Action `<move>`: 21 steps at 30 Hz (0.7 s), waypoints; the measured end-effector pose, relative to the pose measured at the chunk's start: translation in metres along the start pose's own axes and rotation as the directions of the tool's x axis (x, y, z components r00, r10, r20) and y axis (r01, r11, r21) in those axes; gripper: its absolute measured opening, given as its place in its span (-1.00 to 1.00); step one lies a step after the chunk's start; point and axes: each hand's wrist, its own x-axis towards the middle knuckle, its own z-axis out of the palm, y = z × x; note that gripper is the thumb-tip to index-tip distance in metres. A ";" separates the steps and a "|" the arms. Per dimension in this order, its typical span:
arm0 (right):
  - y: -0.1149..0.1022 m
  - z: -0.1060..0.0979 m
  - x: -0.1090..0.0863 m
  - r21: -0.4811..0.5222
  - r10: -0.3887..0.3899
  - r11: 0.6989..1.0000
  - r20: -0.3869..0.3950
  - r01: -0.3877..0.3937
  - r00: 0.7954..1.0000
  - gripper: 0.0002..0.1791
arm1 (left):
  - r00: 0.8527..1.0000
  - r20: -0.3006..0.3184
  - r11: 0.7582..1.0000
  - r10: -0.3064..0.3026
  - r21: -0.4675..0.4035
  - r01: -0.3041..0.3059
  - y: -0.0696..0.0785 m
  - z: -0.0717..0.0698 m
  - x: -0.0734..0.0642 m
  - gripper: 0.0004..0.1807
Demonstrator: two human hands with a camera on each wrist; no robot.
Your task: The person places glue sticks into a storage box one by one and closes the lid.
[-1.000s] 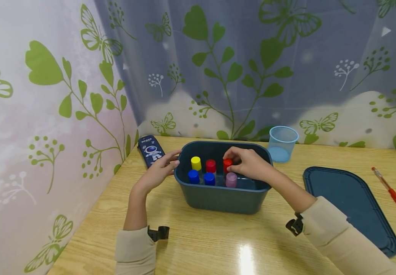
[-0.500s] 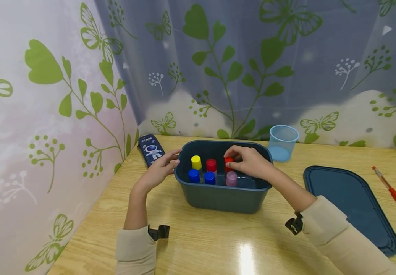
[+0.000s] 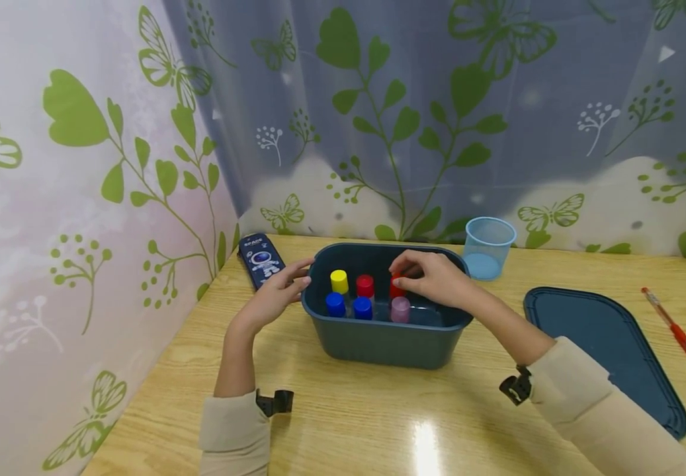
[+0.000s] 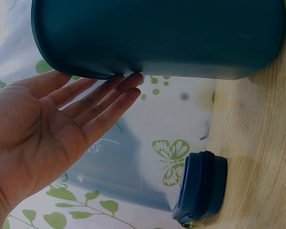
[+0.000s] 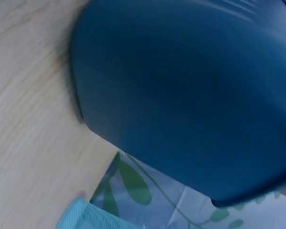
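A dark blue-green plastic bin [image 3: 387,344] stands on the table with several small color-capped bottles upright inside. My right hand [image 3: 432,277] reaches over its right end and pinches a red-capped bottle [image 3: 396,285] between thumb and fingers. Near it are a pink-capped bottle [image 3: 400,309] and a darker red-capped bottle [image 3: 365,285]. Further left are a yellow-capped bottle [image 3: 339,281] and two blue-capped bottles [image 3: 335,304]. With fingers extended, my left hand [image 4: 52,129] touches the bin's left end at the rim. In the right wrist view, the bin wall hides nearly all of my right hand.
A dark blue lid [image 3: 604,357] lies right of the bin. Beyond it is a red pen [image 3: 673,325]. A light blue mesh cup [image 3: 489,248] stands behind the bin's right end. A navy astronaut pencil case [image 3: 261,260] lies at the back left, close to my left hand.
My right hand has shifted slightly right inside the bin, and the red-capped bottle in its fingers has moved a little with it. My left hand stays at the rim.
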 end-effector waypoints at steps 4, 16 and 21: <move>0.000 -0.013 -0.010 0.031 -0.016 0.999 -0.059 0.017 0.998 -0.78 | 1.000 -0.002 1.000 0.004 0.006 -0.004 -0.001 0.000 0.000 -0.51; 0.013 -0.079 -0.111 -0.038 0.077 0.995 -0.255 -0.090 0.964 -0.74 | 1.000 -0.009 1.000 0.008 0.009 -0.007 -0.001 0.000 0.003 -0.51; 0.038 -0.086 -0.155 -0.085 0.138 0.981 -0.343 -0.177 0.929 -0.75 | 1.000 -0.006 1.000 -0.001 0.005 0.001 -0.001 0.000 0.002 -0.50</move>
